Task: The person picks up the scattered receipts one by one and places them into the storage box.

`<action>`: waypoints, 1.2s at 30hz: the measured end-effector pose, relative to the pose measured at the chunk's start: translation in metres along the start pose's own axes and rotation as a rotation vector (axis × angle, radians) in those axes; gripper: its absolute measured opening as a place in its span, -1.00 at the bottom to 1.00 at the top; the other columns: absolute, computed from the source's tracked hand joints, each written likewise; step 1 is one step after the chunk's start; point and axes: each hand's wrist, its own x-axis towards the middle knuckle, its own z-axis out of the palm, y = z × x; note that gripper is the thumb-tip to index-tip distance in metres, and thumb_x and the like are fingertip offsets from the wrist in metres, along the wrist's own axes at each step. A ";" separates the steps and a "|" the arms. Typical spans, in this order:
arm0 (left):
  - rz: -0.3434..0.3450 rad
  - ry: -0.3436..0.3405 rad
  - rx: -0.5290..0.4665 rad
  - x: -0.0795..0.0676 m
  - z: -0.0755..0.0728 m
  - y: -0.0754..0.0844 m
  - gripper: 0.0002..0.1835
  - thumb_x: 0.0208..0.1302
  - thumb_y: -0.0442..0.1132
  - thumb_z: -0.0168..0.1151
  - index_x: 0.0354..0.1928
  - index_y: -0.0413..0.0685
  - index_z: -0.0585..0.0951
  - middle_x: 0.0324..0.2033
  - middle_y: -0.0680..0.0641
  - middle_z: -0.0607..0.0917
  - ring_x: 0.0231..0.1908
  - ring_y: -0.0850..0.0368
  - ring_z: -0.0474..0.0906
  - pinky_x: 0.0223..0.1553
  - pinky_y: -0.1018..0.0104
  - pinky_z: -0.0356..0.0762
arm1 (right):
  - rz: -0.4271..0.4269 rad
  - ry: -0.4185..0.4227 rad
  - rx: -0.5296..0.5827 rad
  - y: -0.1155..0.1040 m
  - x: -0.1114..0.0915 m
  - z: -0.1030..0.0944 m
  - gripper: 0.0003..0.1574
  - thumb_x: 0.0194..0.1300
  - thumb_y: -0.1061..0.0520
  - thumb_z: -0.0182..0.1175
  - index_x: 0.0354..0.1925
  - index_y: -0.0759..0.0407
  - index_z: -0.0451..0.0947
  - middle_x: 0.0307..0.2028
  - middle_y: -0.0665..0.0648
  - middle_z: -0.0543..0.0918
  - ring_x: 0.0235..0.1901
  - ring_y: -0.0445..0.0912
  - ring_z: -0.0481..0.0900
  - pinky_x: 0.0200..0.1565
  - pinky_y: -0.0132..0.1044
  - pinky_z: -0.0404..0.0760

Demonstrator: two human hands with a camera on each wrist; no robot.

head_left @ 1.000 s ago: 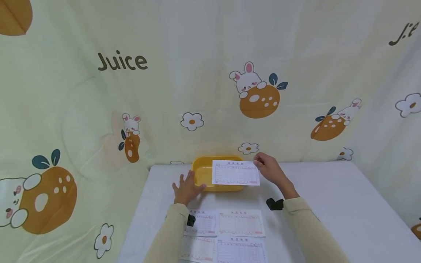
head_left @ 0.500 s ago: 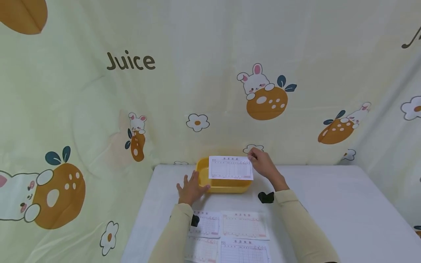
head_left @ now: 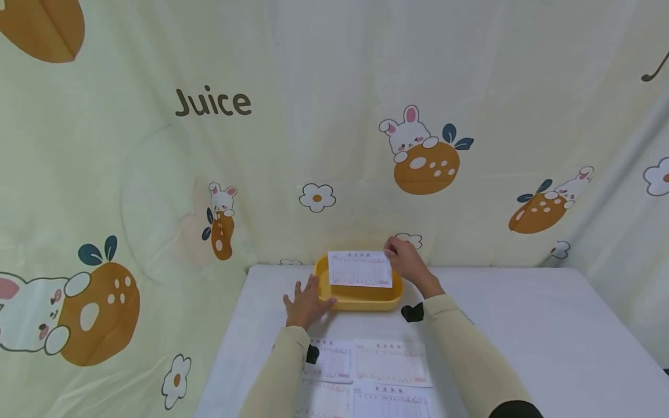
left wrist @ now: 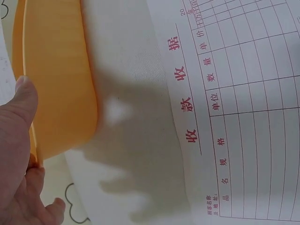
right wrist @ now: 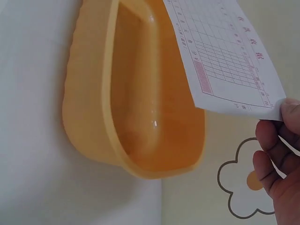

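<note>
My right hand (head_left: 410,264) pinches a white printed receipt slip (head_left: 360,270) at its top right corner. The slip hangs above a yellow plastic basin (head_left: 366,299) and hides the back of it. In the right wrist view, thumb and fingertips grip the corner of the slip (right wrist: 220,56), and the visible part of the basin (right wrist: 89,93) holds nothing. My left hand (head_left: 305,302), fingers spread, rests at the basin's front left corner. The left wrist view shows its thumb (left wrist: 26,96) against the rim of the basin (left wrist: 61,70).
Several receipt slips (head_left: 392,363), some printed in red and some in a darker colour, lie in two rows on the white table (head_left: 512,325) in front of the basin. A printed curtain (head_left: 334,128) hangs right behind the table's back edge.
My right hand has moved left with the receipt slip, bringing it further over the basin. The left hand stays at the basin's corner. The head view has shifted slightly.
</note>
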 end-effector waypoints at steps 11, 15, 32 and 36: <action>0.031 0.015 -0.001 0.005 0.021 -0.010 -0.05 0.43 0.23 0.33 0.67 -0.08 0.25 0.64 -0.13 0.25 0.61 -0.40 0.01 0.45 -0.62 -0.11 | 0.001 0.011 0.000 0.005 -0.010 0.015 -0.91 0.62 0.36 0.09 -0.10 0.32 0.54 -0.28 0.18 0.60 -0.26 0.08 0.53 -0.15 -0.10 0.58; 0.041 0.025 -0.017 0.002 0.021 -0.009 -0.06 0.41 0.21 0.35 0.65 -0.12 0.27 0.62 -0.16 0.28 0.60 -0.41 0.03 0.44 -0.63 -0.12 | 0.009 0.012 0.006 0.006 -0.014 0.021 -0.92 0.61 0.36 0.11 -0.09 0.32 0.56 -0.27 0.18 0.62 -0.25 0.08 0.54 -0.15 -0.12 0.58; -0.010 0.015 -0.028 0.000 0.016 -0.003 -0.06 0.43 0.21 0.37 0.66 -0.08 0.25 0.64 -0.15 0.24 0.63 -0.36 -0.03 0.49 -0.56 -0.19 | 0.076 -0.051 -0.005 0.002 -0.018 0.026 -0.47 0.62 0.23 0.19 0.43 0.40 0.45 0.32 0.44 0.58 0.25 0.30 0.57 0.30 0.20 0.57; -0.006 0.018 -0.028 -0.005 0.004 0.002 -0.07 0.42 0.18 0.39 0.64 -0.11 0.28 0.63 -0.18 0.27 0.61 -0.38 0.00 0.48 -0.58 -0.15 | 0.085 -0.058 -0.025 -0.001 -0.017 0.021 -0.42 0.62 0.17 0.23 0.46 0.37 0.43 0.34 0.42 0.56 0.29 0.32 0.54 0.32 0.20 0.55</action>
